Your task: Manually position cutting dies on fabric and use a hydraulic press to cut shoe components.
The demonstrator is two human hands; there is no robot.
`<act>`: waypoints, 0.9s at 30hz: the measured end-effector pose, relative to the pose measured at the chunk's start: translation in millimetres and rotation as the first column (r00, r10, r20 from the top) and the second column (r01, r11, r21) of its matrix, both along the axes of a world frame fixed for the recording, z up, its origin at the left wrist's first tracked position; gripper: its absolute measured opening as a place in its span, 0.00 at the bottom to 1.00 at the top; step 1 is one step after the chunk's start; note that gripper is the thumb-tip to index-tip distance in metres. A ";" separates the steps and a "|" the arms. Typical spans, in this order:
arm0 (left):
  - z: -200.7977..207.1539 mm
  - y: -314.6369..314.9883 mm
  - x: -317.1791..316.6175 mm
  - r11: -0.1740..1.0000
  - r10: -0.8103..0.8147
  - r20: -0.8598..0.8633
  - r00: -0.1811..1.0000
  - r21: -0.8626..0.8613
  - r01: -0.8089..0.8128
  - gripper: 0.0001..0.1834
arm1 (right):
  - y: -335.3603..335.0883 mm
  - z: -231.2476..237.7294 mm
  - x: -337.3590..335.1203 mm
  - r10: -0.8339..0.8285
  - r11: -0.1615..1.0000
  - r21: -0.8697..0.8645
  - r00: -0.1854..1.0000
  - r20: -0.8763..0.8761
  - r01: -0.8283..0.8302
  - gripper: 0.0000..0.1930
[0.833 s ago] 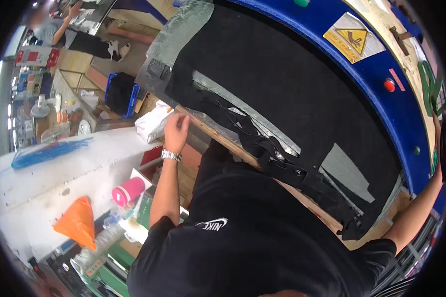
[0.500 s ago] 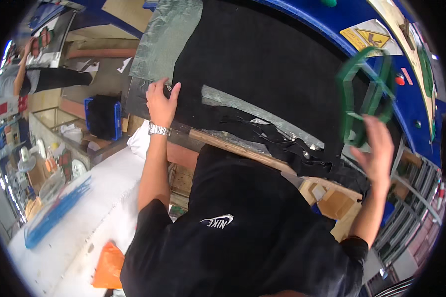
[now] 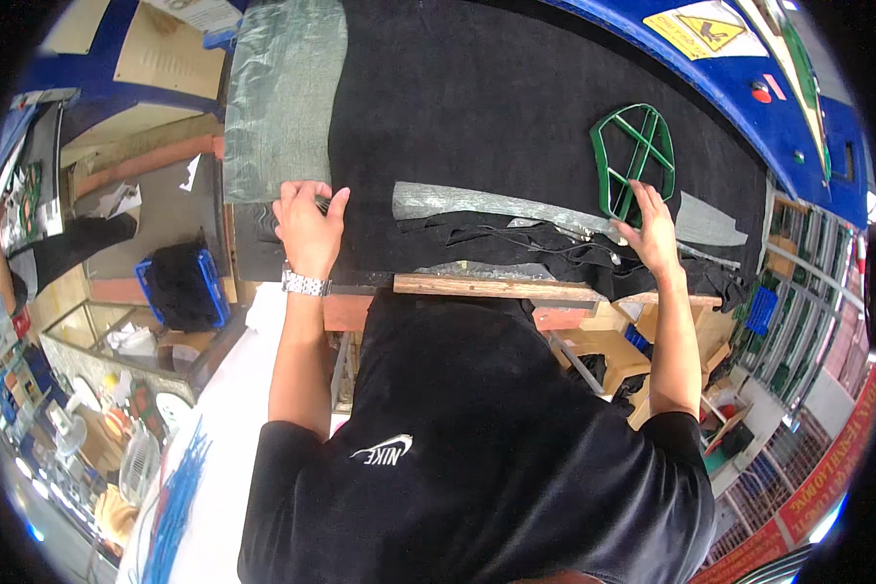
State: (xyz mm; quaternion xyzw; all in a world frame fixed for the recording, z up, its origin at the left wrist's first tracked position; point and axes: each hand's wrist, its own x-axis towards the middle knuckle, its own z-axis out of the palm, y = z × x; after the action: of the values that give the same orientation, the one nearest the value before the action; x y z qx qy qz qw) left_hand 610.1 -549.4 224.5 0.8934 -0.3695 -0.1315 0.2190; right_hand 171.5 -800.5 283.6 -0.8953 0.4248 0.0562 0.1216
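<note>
A green metal cutting die [image 3: 599,161], an open frame with crossing bars, stands on the wide black fabric [image 3: 457,107]. My right hand [image 3: 652,234] grips its near end, thumb on one side and fingers over the frame. At the fabric's left part, my left hand [image 3: 309,234] rests with curled fingers and thumb close together beside a grey-green translucent strip [image 3: 287,97]. Something dark shows between them, too small to make out. Another grey-green strip [image 3: 487,204] lies between my hands, with torn black scraps [image 3: 516,238] along its near side.
A wooden rail [image 3: 496,286] edges the table before me. Behind the fabric runs a blue machine beam [image 3: 642,44] with a red button [image 3: 760,92]. A blue crate [image 3: 180,290] with black material stands at left. Another person [image 3: 15,263] works at far left.
My right hand has brought the cutting die leftward, from a blurred position near the blue beam onto the fabric. My left hand stays near the same fabric edge. The view has shifted.
</note>
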 end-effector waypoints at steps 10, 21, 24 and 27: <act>23.7 -16.0 -1.9 0.998 -0.053 -0.014 0.998 0.015 0.054 0.22 | -3.1 -5.0 55.8 0.159 0.987 -0.055 0.979 0.125 -0.153 0.38; 33.1 -42.6 -25.0 0.950 -0.292 -0.014 0.956 -0.119 0.289 0.20 | 0.8 -26.5 93.7 0.299 0.953 -0.040 0.915 0.269 -0.300 0.38; 31.8 -49.8 -35.9 0.939 -0.325 -0.011 0.946 -0.125 0.322 0.20 | 3.0 -33.3 83.8 0.298 0.954 -0.070 0.914 0.275 -0.290 0.40; 32.2 -58.6 -44.2 0.946 -0.319 0.029 0.947 -0.058 0.320 0.20 | 6.7 -36.3 69.6 0.256 0.966 -0.039 0.926 0.277 -0.255 0.39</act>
State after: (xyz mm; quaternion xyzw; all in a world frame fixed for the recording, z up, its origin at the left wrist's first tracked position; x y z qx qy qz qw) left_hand 565.9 -608.0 256.7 0.8158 -0.5153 -0.1451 0.2189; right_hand 241.2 -793.8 247.3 -0.9421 0.2831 -0.0558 0.1709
